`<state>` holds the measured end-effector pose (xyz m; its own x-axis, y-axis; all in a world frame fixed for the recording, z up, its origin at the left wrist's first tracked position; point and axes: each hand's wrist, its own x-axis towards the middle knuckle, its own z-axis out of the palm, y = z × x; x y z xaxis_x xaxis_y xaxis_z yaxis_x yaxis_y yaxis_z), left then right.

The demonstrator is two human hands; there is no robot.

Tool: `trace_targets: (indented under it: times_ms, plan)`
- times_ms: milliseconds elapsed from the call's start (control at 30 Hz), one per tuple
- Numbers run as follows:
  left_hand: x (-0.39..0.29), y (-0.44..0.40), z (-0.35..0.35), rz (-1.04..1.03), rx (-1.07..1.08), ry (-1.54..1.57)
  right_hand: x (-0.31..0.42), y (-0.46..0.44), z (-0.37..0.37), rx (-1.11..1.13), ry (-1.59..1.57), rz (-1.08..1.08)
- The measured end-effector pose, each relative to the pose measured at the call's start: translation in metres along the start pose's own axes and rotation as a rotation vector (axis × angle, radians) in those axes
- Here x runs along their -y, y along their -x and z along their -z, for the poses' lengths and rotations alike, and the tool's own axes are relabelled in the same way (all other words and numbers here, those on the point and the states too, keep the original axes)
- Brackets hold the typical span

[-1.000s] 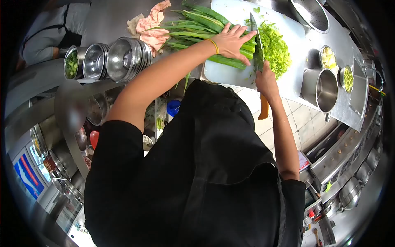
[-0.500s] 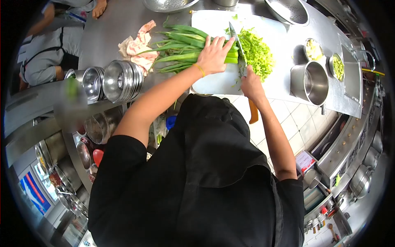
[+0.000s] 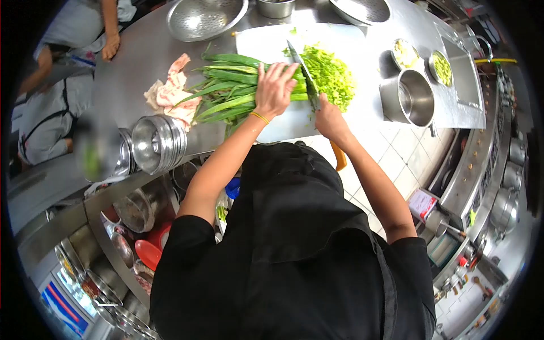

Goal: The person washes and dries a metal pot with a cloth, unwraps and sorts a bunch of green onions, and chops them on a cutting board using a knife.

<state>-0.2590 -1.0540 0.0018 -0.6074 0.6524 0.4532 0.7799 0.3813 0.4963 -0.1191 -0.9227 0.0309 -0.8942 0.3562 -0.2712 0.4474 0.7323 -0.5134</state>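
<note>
My left hand [image 3: 275, 90] lies over a bunch of green onions [image 3: 229, 73], fingers bent and holding the stalks near their cut ends. A yellow band circles that wrist. In my right hand [image 3: 333, 119] is a large knife [image 3: 304, 69], its blade pointing away from me along the cut ends. Part of its orange-brown handle shows below the hand. To the right of the blade is a heap of chopped green onion [image 3: 331, 79]. The heap and the cut ends rest on a white cutting board [image 3: 272, 135], while the leafy ends reach past its left edge.
A pinkish cloth [image 3: 173, 93] lies left of the onions. Stacked steel bowls [image 3: 158, 144] stand at the near left edge. Colanders [image 3: 207, 20] sit behind the board. A steel pot [image 3: 408, 97] and two small bowls are right. Another person's hand [image 3: 111, 46] rests at the far left.
The view has shifted, so the counter appears further left. My left fingers were spread and are now closer together and more bent. The knife stays in my right hand beside the cut ends.
</note>
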Motion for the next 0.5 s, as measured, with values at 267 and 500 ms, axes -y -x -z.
trace_targets:
  times_ms: [267, 500]
  plan:
    - [-0.002, -0.01, -0.011, 0.037, -0.151, -0.109, 0.016, 0.01, 0.012, 0.037, 0.046, -0.032]
    - [-0.001, -0.014, -0.011, 0.039, -0.061, -0.146, 0.064, 0.043, 0.052, 0.057, 0.12, -0.109]
